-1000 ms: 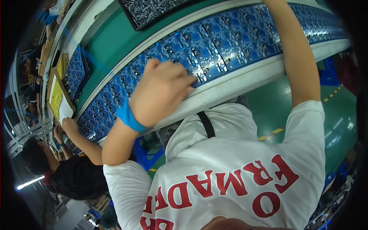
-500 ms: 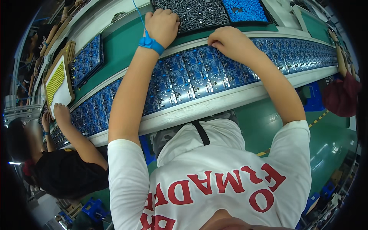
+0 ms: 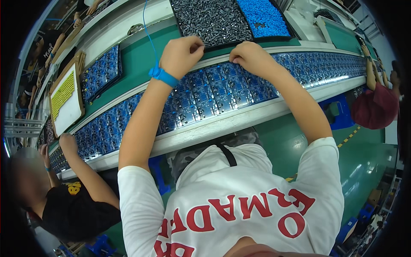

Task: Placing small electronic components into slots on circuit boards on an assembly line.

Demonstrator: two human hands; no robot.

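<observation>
My left hand (image 3: 182,53) wears a blue wrist strap (image 3: 162,76) with a thin blue cord running up from it. Its fingers are curled closed at the front edge of a black tray of small dark components (image 3: 209,19). My right hand (image 3: 248,58) is close beside it, also curled, resting over the long row of blue circuit boards (image 3: 214,92) on the white-edged line. Whether either hand pinches a small part is hidden by the fingers.
A tray of small blue parts (image 3: 263,17) sits right of the dark tray. A panel of blue boards (image 3: 100,75) and a yellow-gridded board (image 3: 64,94) lie on the green belt (image 3: 137,60). One person's hand (image 3: 68,141) works at left, another person (image 3: 376,109) at right.
My left hand rose from the blue boards to the dark tray's front edge. My right arm drew back from a far reach, and the hand now sits beside the left one.
</observation>
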